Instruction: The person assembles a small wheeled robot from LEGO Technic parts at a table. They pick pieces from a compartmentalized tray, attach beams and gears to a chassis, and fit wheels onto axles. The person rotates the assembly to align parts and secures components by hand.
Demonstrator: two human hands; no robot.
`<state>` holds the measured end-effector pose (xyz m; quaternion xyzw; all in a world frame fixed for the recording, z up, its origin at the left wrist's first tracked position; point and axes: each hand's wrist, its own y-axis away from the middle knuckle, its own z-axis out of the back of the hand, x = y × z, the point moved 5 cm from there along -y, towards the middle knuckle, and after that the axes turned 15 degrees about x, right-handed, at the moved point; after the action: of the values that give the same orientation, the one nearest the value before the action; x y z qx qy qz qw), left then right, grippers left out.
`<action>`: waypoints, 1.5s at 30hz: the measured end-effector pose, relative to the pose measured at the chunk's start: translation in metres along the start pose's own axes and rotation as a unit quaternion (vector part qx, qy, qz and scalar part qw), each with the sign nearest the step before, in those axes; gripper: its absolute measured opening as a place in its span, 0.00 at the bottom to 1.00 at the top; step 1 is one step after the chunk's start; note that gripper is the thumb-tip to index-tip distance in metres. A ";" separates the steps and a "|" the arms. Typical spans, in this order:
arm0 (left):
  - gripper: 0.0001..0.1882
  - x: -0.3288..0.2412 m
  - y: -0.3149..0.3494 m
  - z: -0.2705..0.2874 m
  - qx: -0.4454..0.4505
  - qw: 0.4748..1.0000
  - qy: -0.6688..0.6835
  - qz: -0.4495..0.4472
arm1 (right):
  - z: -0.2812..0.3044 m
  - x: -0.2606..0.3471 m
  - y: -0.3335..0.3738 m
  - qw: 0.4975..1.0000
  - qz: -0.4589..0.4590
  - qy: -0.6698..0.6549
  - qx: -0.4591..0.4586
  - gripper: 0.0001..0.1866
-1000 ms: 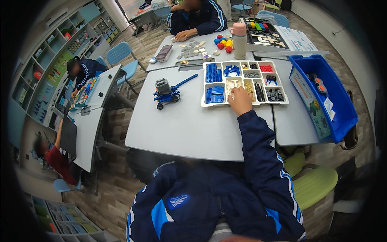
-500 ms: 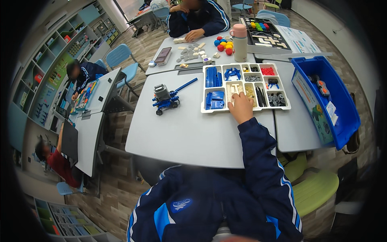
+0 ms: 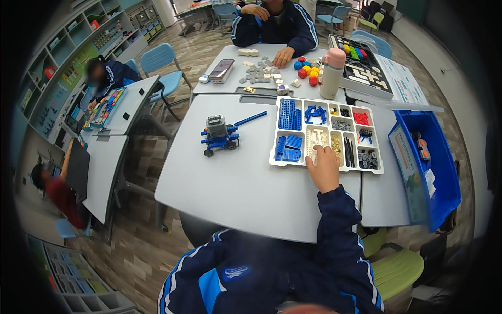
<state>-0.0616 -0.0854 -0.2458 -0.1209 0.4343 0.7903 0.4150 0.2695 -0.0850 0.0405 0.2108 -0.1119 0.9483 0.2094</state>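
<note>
Clerk: What do your hands show?

Inspector: Your right hand (image 3: 326,170) is over the near edge of the white parts tray (image 3: 286,163), fingers bent and partly open, dipping into the compartment of cream pieces (image 3: 312,137) and overlapping the tan pieces (image 3: 335,140) just to its right. Whether you have hold of a piece, I cannot tell; your fingers hide their own tips. Your left hand is out of view, so its state goes unrecorded.

Clerk: And where does the tray sit?

Inspector: On the right side of your table (image 3: 225,193), across its seam. The blue bin (image 3: 451,183) is beyond it to the right.

Clerk: What is done?

Inspector: One wheeled model (image 3: 222,142) stands on the left of your table, well apart from the tray. Its blue frame, grey block (image 3: 216,125) and long blue beam (image 3: 251,118), which points far and right, are joined. I judge that assembly well advanced.

Clerk: What is left?

Inspector: Loose stock. Your tray holds blue beams (image 3: 286,115) far left, red parts (image 3: 361,119) far right, black rods (image 3: 349,152) and grey wheels (image 3: 367,159) near right, none of it fitted. Whether your model lacks any part, these views do not establish.
</note>
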 end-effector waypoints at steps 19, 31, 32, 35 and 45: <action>0.19 -0.145 0.204 0.230 0.198 0.895 0.213 -0.339 | -0.106 0.135 -0.119 0.970 0.217 0.102 -0.043 0.29; 0.38 -0.098 0.124 0.398 -0.600 0.758 -0.106 -0.233 | -0.074 0.123 -0.112 0.977 0.192 0.076 -0.056 0.09; 0.39 -0.095 0.117 0.394 -0.597 0.759 -0.112 -0.234 | -0.059 0.115 -0.116 0.976 0.189 0.055 -0.097 0.08; 0.38 -0.073 0.098 0.385 -0.569 0.789 0.013 -0.233 | -0.021 0.076 -0.130 0.979 0.119 0.028 -0.163 0.06; 0.22 -0.044 0.078 0.382 -0.486 0.855 0.041 -0.177 | -0.016 0.081 -0.132 0.977 0.176 -0.067 -0.102 0.14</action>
<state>-0.0285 0.1690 0.0509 -0.4140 -0.0174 0.8085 0.4179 0.2561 0.0650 0.0789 0.2288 -0.2572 0.9374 0.0519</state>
